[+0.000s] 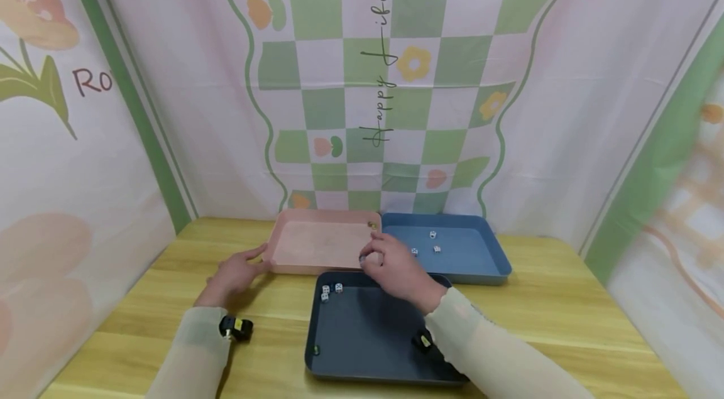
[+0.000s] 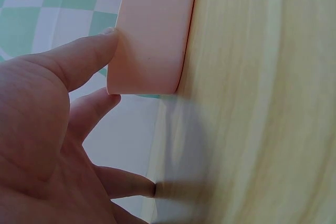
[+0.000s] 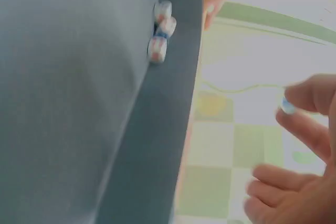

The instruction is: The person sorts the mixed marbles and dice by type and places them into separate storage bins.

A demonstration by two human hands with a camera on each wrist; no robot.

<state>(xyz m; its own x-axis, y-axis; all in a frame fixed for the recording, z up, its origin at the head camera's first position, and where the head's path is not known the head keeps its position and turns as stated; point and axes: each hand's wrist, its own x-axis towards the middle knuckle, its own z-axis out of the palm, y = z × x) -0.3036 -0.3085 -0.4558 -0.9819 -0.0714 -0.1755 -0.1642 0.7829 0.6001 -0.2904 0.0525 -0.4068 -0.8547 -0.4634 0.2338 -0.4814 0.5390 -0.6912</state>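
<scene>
My left hand (image 1: 249, 262) lies with straight fingers at the near left corner of the pink tray (image 1: 317, 245). In the left wrist view its thumb (image 2: 86, 51) presses the pink tray's (image 2: 152, 35) wall and a fingertip rests on the table. My right hand (image 1: 370, 254) hovers over the near right corner of the pink tray and pinches a small white die (image 3: 287, 106) between thumb and finger. Three white dice (image 1: 330, 291) lie in the far left corner of the dark navy tray (image 1: 367, 330), also seen as dice (image 3: 161, 27) in the right wrist view.
A light blue tray (image 1: 472, 257) to the right of the pink one holds three dice (image 1: 427, 244). A small yellow-green bit (image 1: 371, 224) sits at the pink tray's far right corner, a green one (image 1: 315, 349) in the navy tray. The wooden table (image 1: 565, 311) is fenced by cloth walls.
</scene>
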